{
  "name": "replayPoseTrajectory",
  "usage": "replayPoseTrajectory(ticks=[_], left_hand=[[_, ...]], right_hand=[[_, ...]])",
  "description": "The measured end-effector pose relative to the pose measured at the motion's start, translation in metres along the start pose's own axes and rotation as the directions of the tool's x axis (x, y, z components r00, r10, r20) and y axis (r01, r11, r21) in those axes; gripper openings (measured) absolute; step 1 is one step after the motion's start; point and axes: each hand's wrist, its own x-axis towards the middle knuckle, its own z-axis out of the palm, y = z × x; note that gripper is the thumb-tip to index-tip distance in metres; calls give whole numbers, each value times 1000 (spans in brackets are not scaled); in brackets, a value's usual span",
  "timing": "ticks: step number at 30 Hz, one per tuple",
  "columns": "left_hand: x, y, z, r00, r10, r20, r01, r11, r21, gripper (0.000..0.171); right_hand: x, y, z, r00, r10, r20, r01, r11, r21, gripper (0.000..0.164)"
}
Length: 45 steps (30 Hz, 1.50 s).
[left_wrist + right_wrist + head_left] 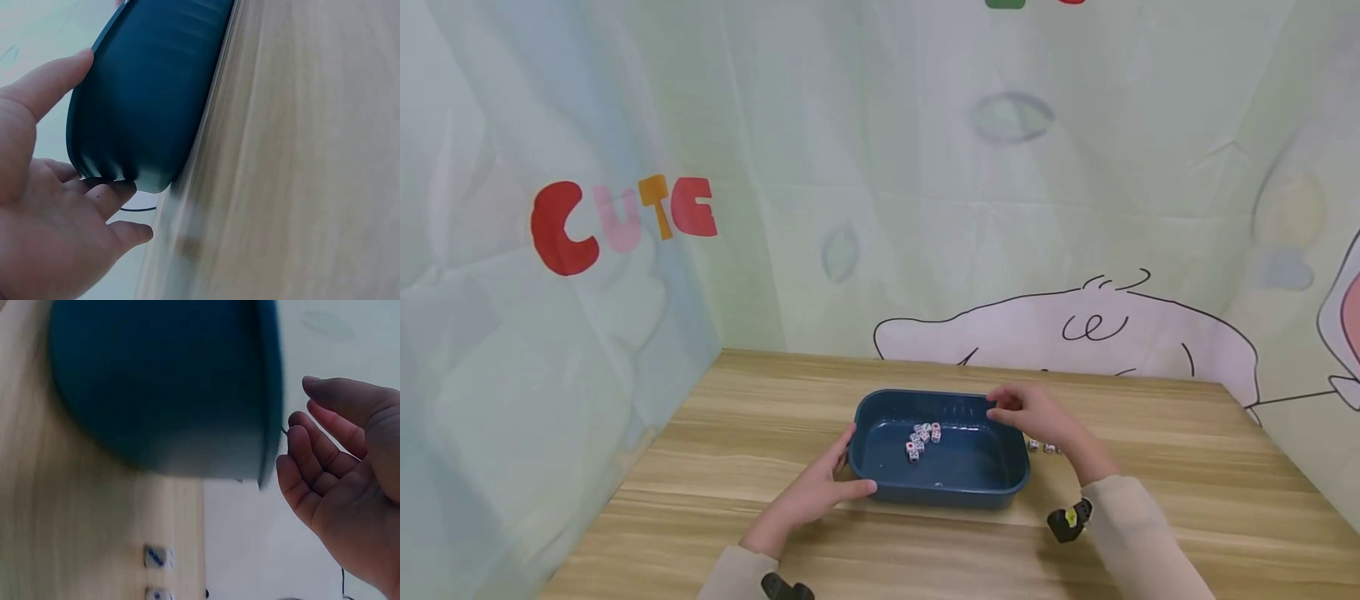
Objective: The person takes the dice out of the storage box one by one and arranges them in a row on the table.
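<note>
A dark blue plastic tub [938,496] stands on the wooden table, with several white dice [923,437] clustered left of its middle. At the tub's left end is my left hand [812,492]; its thumb rests on the rim and its fingers hold the end wall, seen also in the left wrist view [56,219]. My right hand [1033,412] hovers over the tub's right rim with loosely bent fingers. Nothing shows between thumb and fingers of the right hand [344,450] in the right wrist view.
More dice [1049,448] lie in a row on the table just right of the tub, partly behind the right forearm. The wooden tabletop [715,442] ends at a printed fabric backdrop [790,208] behind and to the left.
</note>
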Motion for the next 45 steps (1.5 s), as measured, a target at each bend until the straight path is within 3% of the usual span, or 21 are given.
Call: replayPoseTrajectory(ticks=[6,13,18,32,41,45], left_hand=[[1,-1,-1,1000,-2,-3,2,1000,0,96],[1,-1,-1,1000,0,-3,0,1000,4,97],[1,-1,-1,1000,1,-2,-1,1000,3,97],[1,-1,-1,1000,-1,-3,1,1000,8,96],[0,0,-1,1000,-6,-6,6,1000,24,96],[0,1,-1,1000,-9,-2,9,1000,22,96]], right_hand=[[10,-8,19,1000,-22,16,22,1000,-4,24],[21,-12,39,991,-93,91,92,996,13,21],[27,-14,51,986,-101,133,102,995,2,19],[34,-18,67,980,-23,199,22,1000,6,16],[39,-12,72,975,-32,218,35,999,-8,17],[40,-12,73,976,1,217,1,1000,-11,16]])
